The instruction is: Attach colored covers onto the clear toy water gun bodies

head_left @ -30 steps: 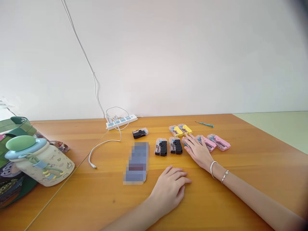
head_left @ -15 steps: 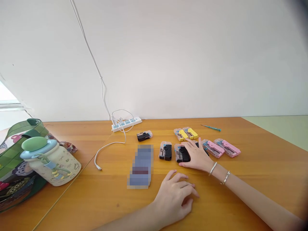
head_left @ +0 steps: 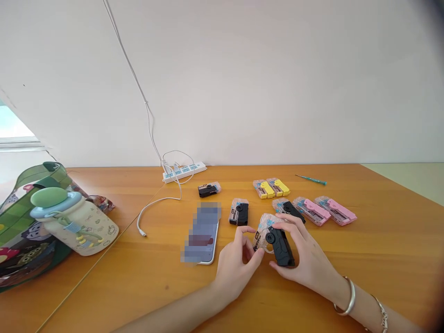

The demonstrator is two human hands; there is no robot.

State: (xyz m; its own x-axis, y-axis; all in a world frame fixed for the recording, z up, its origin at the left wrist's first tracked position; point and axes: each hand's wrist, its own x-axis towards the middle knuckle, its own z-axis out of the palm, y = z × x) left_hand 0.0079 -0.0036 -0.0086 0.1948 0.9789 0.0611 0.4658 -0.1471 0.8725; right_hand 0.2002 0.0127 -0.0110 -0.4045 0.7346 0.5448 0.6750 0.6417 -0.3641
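Observation:
My hands hold a small black device in a clear blister pack (head_left: 275, 241) just above the wooden table, near the middle of the view. My left hand (head_left: 239, 263) pinches the pack's left edge with its fingertips. My right hand (head_left: 305, 254) wraps its fingers over the top and its thumb under the black body. Just behind them lie another black device pack (head_left: 287, 209) and a third (head_left: 239, 212). A fourth (head_left: 209, 189) lies further back. Two yellow packs (head_left: 271, 188) and two pink packs (head_left: 324, 211) stand in a row at the right.
A phone (head_left: 203, 233), blurred over, lies left of my hands. Behind it are a white power strip (head_left: 183, 172) and a loose white cable (head_left: 159, 203). A small screwdriver (head_left: 311, 179) lies at the back. A patterned bottle (head_left: 74, 222) and a green bag (head_left: 24, 222) stand at the far left.
My right hand has picked up the black device pack from the row and brought it toward me. My left hand has moved up and taken its left edge.

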